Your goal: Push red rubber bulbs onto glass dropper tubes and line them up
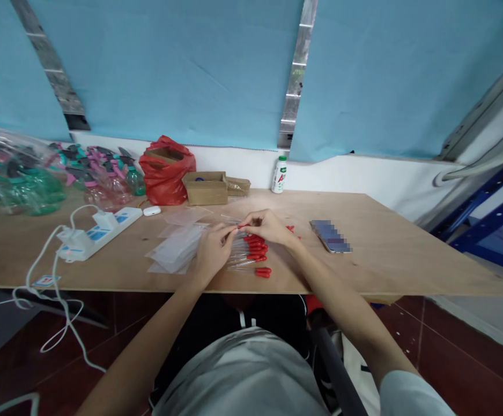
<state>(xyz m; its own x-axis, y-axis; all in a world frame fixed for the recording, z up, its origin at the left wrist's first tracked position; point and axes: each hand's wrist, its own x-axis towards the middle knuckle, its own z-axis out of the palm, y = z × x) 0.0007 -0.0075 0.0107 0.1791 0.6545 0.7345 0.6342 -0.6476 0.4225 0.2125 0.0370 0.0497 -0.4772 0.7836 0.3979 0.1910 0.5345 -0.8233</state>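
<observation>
My left hand (214, 249) and my right hand (266, 225) meet over the middle of the plywood table (407, 254), fingers pinched together on a small glass dropper with a red bulb (241, 226). Just below them lies a row of several red-bulbed droppers (255, 254). A stack of clear plastic sleeves (176, 248) rests left of my left hand.
A white power strip (99, 232) with trailing cables lies at the left. Behind it are bags of coloured plastic parts (17, 179), a red bag (165, 173), a small cardboard box (206, 188) and a white bottle (280, 174). A phone (330, 236) lies right of my hands.
</observation>
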